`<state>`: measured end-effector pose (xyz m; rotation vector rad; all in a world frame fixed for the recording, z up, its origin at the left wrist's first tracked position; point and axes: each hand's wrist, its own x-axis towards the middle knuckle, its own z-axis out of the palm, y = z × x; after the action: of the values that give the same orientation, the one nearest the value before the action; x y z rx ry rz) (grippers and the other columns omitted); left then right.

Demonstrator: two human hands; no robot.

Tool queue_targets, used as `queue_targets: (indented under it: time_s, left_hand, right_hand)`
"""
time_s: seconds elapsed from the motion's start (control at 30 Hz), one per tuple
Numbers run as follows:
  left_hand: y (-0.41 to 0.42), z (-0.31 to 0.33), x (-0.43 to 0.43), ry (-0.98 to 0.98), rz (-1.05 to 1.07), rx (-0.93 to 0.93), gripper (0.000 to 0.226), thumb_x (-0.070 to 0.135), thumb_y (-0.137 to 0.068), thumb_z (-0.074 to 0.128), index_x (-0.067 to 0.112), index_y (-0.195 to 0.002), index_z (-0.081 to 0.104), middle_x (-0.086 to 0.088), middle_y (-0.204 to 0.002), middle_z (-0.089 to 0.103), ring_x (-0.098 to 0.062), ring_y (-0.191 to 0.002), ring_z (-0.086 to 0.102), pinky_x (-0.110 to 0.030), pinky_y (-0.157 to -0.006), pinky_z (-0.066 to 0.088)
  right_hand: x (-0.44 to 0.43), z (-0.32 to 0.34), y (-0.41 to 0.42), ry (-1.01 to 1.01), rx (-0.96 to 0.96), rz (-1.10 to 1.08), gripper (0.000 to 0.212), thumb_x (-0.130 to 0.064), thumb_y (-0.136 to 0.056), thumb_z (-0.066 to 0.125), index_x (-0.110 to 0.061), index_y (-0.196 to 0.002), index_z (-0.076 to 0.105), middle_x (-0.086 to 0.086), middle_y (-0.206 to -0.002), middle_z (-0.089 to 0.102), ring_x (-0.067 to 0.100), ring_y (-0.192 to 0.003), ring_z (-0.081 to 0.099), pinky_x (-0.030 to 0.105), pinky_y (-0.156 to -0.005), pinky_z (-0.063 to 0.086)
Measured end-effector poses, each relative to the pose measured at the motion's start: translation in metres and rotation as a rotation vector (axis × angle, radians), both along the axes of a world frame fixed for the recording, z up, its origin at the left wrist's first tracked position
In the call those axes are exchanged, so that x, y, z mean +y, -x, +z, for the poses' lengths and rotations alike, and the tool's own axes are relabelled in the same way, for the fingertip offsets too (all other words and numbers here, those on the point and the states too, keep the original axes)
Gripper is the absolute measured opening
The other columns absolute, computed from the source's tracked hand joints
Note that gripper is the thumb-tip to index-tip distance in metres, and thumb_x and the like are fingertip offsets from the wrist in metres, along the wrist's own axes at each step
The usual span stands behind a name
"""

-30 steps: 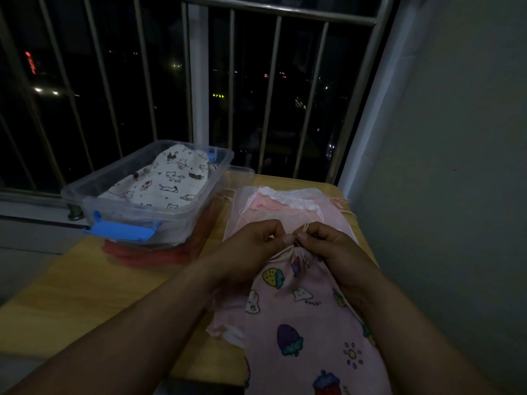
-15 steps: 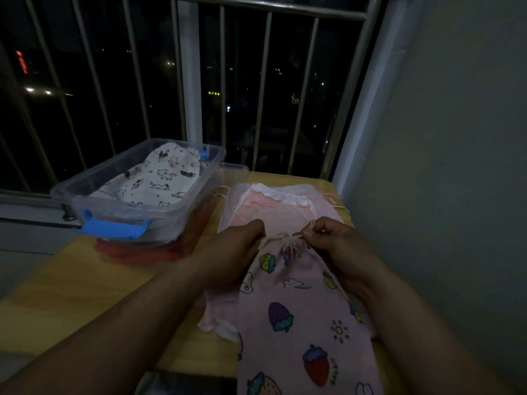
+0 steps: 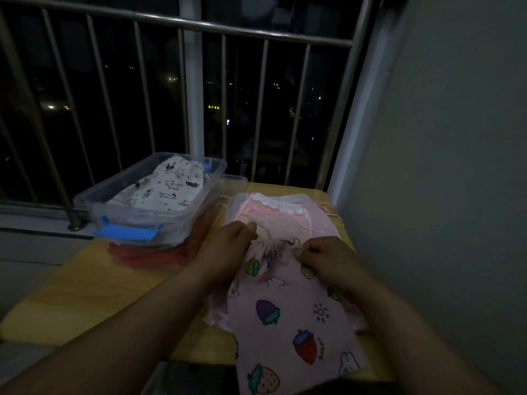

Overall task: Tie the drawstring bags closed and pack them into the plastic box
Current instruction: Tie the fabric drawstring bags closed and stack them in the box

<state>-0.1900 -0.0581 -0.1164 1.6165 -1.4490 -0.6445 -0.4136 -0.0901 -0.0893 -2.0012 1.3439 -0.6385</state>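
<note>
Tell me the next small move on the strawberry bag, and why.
Probably draw both hands apart to cinch the neck tight before knotting. The left hand and right hand each pinch at the mouth of the strawberry bag, which is gathered but looks loosely bunched, with no knot showing. The plastic box beside it already holds a cat-print bag, so packing comes after.
</note>
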Motion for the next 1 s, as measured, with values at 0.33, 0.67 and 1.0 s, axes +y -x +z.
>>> queue_targets:
  time_s: [0.33, 0.67, 1.0]
  left_hand:
    - [0.011, 0.025, 0.06, -0.172, -0.16, 0.505, 0.029, 0.039, -0.098, 0.067, 0.012, -0.107, 0.076, -0.019, -0.105, 0.077, -0.043, -0.103, 0.072, -0.06, -0.095, 0.055]
    - [0.002, 0.094, 0.074, -0.007, -0.139, 0.802, 0.032, 0.03, -0.109, 0.049, 0.013, -0.127, 0.069, -0.014, -0.119, 0.075, -0.034, -0.113, 0.071, -0.054, -0.105, 0.052]
    - [-0.102, 0.173, 0.056, 0.162, 0.129, 0.511, 0.019, 0.015, -0.106, 0.055, 0.011, -0.11, 0.074, -0.019, -0.103, 0.077, -0.026, -0.081, 0.074, -0.035, -0.068, 0.062]
  right_hand:
    - [0.01, 0.017, -0.004, -0.681, -0.779, -0.117, 0.034, -0.021, -0.1, 0.059, -0.003, -0.129, 0.064, 0.026, -0.119, 0.071, 0.042, -0.111, 0.069, 0.048, -0.091, 0.058]
    - [0.022, 0.051, -0.002, -0.648, -0.927, 0.134, 0.042, -0.021, -0.098, 0.06, -0.01, -0.139, 0.06, 0.025, -0.135, 0.063, 0.044, -0.126, 0.06, 0.059, -0.116, 0.036]
    - [-0.008, 0.114, -0.127, -0.533, -0.903, 0.117, 0.034, -0.012, -0.101, 0.055, -0.008, -0.134, 0.062, 0.019, -0.122, 0.071, 0.038, -0.111, 0.068, 0.05, -0.091, 0.058]
